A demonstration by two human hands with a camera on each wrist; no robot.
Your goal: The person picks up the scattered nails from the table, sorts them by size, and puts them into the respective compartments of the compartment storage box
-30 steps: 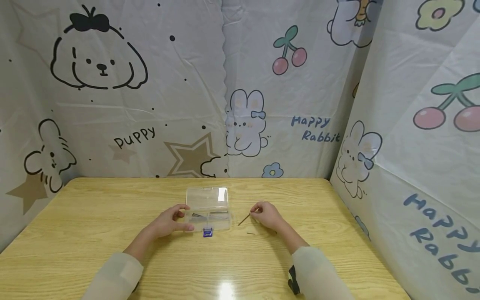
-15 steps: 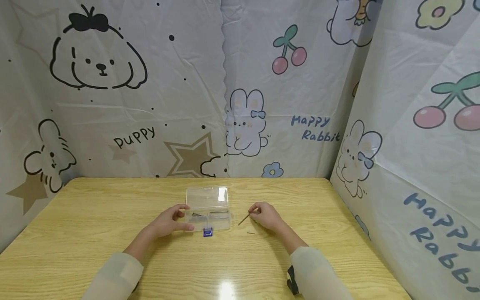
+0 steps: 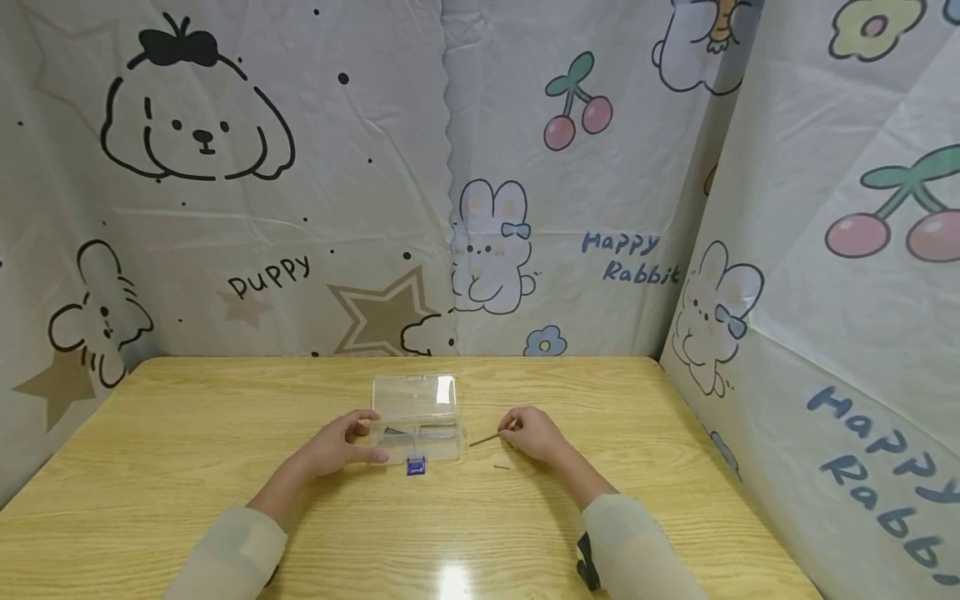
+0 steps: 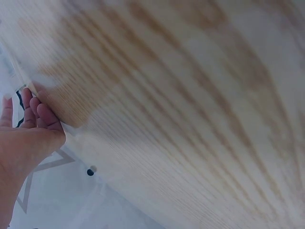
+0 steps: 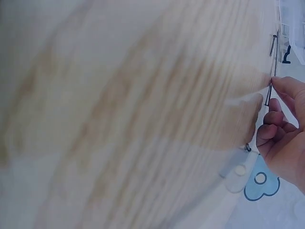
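Observation:
A clear plastic storage box (image 3: pixel 405 398) stands on the table with its lid raised and its blue latch (image 3: pixel 416 467) at the front. Several dark thin pieces (image 3: pixel 394 431) lie in its compartments. My left hand (image 3: pixel 341 442) holds the box's left side, thumb at the front and fingers toward the back. To the right of the box, my right hand (image 3: pixel 532 433) pinches a long nail (image 3: pixel 483 440) between thumb and fingers, its free end pointing at the box. A shorter nail (image 3: pixel 502 467) lies on the table just in front of that hand.
The right wrist view shows another small dark piece (image 5: pixel 248 147) beside the right hand, mostly hidden. Printed cloth walls (image 3: pixel 360 208) close off the back and sides of the wooden table (image 3: pixel 420 533).
The long nail in my right hand has swung to lie flatter, its free end shifting slightly left and up toward the box. My left hand and the box stay in place.

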